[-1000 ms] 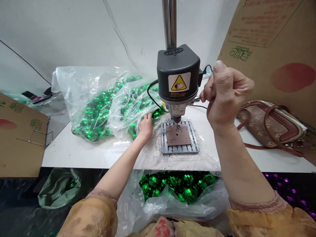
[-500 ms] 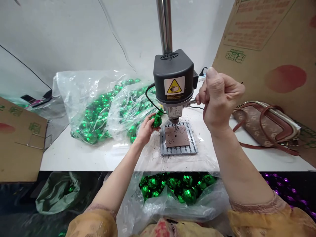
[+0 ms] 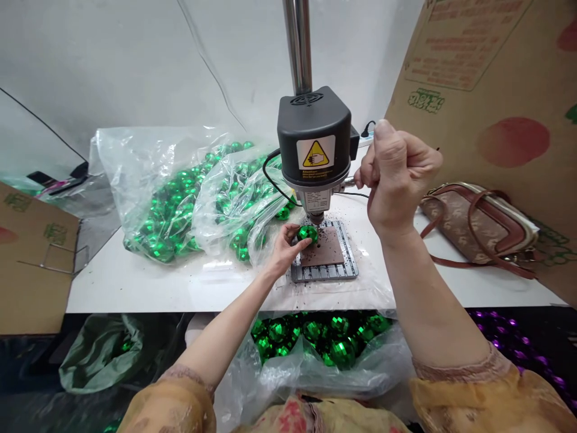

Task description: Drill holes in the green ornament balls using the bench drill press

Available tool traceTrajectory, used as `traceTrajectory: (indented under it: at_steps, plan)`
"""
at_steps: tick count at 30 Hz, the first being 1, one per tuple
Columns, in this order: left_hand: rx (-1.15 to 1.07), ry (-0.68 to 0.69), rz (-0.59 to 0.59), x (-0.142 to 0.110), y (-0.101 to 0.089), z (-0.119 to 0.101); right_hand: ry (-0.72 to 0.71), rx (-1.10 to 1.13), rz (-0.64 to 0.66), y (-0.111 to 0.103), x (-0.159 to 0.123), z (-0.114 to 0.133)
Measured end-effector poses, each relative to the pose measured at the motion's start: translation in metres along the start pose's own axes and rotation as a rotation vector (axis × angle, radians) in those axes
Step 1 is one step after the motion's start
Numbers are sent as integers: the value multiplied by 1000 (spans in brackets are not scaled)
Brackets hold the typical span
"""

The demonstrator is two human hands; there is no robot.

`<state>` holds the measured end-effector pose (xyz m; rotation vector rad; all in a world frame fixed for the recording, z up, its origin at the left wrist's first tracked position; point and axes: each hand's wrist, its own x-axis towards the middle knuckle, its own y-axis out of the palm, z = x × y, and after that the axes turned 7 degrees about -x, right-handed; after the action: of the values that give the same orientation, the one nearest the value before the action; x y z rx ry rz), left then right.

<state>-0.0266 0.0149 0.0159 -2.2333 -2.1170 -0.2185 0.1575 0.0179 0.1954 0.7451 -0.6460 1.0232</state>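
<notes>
A shiny green faceted ball is pinched in the fingers of my left hand, just below and left of the drill chuck. Under the ball lies a brown square board with a small dark hole, resting on the slotted metal base plate. My right hand is closed at the side of the black drill press. Its fingers wrap the feed lever, most of which they hide.
A clear plastic bag of green balls lies left of the press. Another open bag of green balls sits below the table's front edge. On the right are a brown handbag and a cardboard box. Dark shavings surround the base.
My left hand has taken a green ball from the bag beside the press and carried it right, over the brown board. My right hand stays at the lever.
</notes>
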Motion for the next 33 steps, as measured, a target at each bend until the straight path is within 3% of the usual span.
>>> traceTrajectory:
  at_steps: [12,20,33]
  plan:
    - [280,166,154,-3,7,-3,-9,35,2,-1,-1,-3]
    - [113,100,130,-13,25,7,8,-12,-8,-2,-4,0]
    - [50,90,113,-13,26,13,-108,121,-121,-5,-31,-8]
